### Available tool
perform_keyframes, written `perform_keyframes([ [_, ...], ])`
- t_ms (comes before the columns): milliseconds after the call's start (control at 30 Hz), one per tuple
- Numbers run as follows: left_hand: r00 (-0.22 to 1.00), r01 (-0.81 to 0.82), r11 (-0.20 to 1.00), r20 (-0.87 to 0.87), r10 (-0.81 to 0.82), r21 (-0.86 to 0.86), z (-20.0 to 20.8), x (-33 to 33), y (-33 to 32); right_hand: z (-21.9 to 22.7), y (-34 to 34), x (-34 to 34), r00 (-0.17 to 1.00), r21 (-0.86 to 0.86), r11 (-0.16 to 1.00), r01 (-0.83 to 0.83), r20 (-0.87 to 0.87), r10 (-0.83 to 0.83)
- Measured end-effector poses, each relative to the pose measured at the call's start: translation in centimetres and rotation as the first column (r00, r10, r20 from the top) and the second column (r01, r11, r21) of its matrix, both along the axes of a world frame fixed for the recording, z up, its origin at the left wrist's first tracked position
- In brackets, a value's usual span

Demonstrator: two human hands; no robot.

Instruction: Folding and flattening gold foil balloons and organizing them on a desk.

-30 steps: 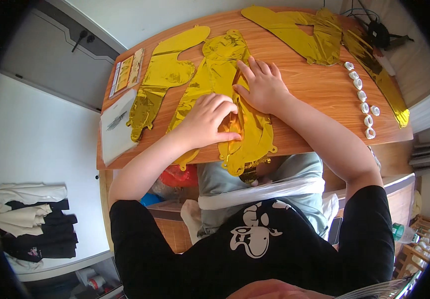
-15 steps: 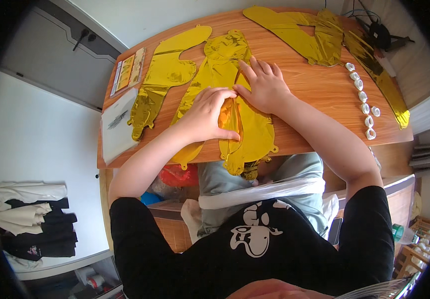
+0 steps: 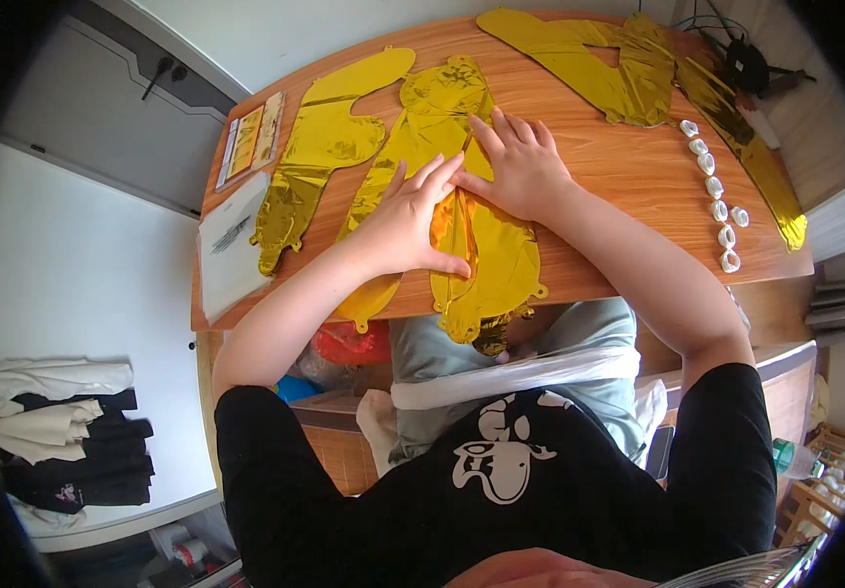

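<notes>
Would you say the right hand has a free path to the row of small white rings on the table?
Probably yes: the right hand rests on the gold foil balloon, and only bare wooden table lies between it and the white rings.

The only view comes from a camera on the person's head, looking steeply down and slightly forward over the black shirt (image 3: 501,490) onto the wooden counter (image 3: 618,167), whose far edge sits at the top of the picture and whose near edge crosses the middle. It sits close, so both forearms rise from the lower part of the picture to the left hand (image 3: 408,223) and right hand (image 3: 520,167) at centre. The fisheye lens bends the counter's edges and darkens the rim, with floor showing at left and shelves at far right.
</notes>
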State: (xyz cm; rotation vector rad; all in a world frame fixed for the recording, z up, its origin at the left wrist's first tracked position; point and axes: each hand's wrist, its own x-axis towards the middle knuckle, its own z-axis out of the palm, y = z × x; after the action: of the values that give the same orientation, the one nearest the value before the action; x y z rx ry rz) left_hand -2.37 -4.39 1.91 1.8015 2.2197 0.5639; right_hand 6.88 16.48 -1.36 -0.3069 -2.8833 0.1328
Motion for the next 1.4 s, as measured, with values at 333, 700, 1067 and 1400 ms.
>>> perform_keyframes([
  [333, 0.999, -0.006, 0.998, -0.047, 0.002, -0.069, 0.5, -0.1, 0.2, 0.7, -0.2, 0.2, 0.999, 0.008, 1.000, 0.001, 0.045, -0.002],
  [700, 0.996, 0.005, 1.000, -0.090, -0.003, 0.017, 0.3, -0.9, -0.7, 0.2, -0.3, 0.3, 0.999, -0.007, 1.000, -0.004, -0.042, 0.004],
  [1067, 0.985, 0.010, 1.000, -0.174, -0.014, -0.028, 0.5, -0.4, -0.4, 0.6, -0.3, 0.4, 1.000, -0.010, 1.000, -0.004, -0.015, 0.003],
  [1400, 0.982, 0.008, 0.996, -0.187, -0.024, -0.087, 1.1, 0.2, -0.5, 0.7, -0.1, 0.3, 0.999, -0.003, 1.000, -0.005, 0.039, 0.005],
])
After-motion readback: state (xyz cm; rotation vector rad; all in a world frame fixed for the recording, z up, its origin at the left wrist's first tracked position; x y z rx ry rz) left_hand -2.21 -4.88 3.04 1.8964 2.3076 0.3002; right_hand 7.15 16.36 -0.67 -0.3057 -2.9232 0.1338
